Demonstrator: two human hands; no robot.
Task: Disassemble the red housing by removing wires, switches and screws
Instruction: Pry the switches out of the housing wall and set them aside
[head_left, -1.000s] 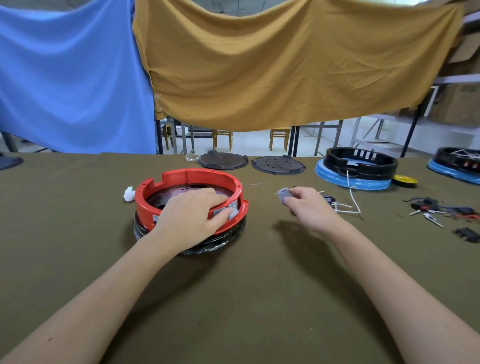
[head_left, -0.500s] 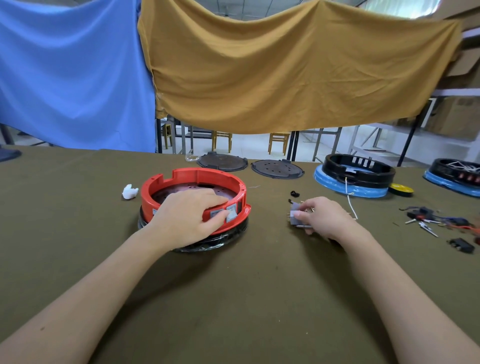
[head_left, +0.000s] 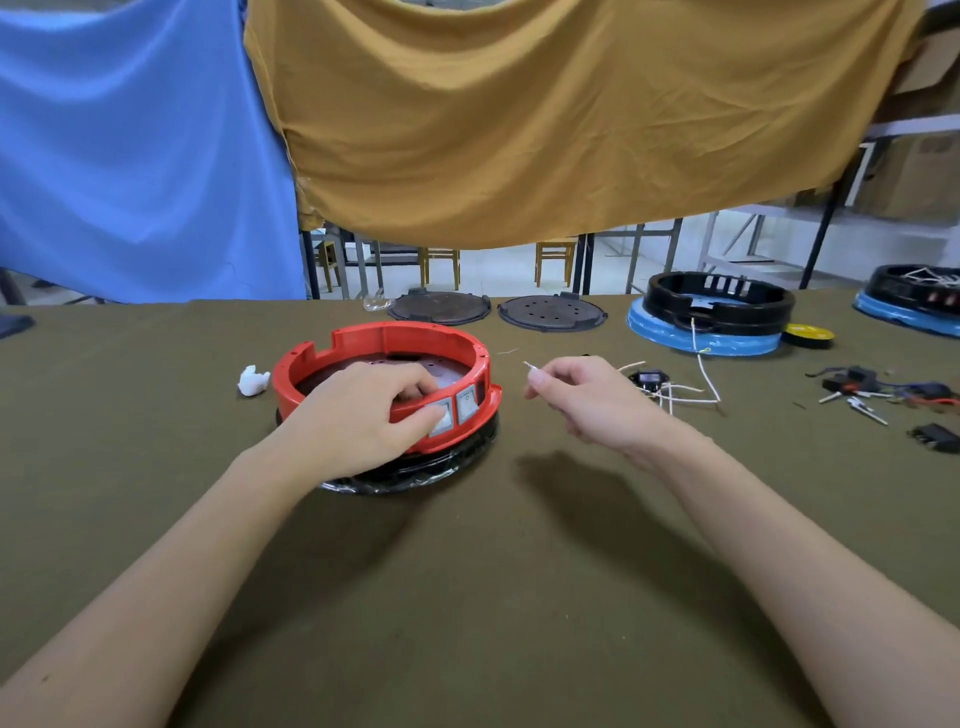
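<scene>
Fingers of my left hand (head_left: 363, 415) are clamped over the near rim of the round red plastic housing (head_left: 384, 374), left of centre in the frame: the curled fingers reach inside the ring while the thumb presses on one of the two grey rocker switches (head_left: 457, 408) set in its outer wall. That housing sits on a black base wrapped in clear film (head_left: 415, 467), on the olive-green cloth table (head_left: 467, 597).

My right hand (head_left: 587, 400), just right of centre, hovers above the table with thumb and forefinger pinched together; a thin pale sliver pokes out at the tips, though I cannot tell what it is. Half a second ago this hand was low on the cloth around a small grey switch block. Now it has lifted and come back toward the housing, and the block is no longer in it. A small black component with loose white wires (head_left: 670, 389) lies just beyond the hand.

I judge one switch is out and set aside, and two remain seated in the wall. The left thumb looks placed to push the next one free.
</scene>
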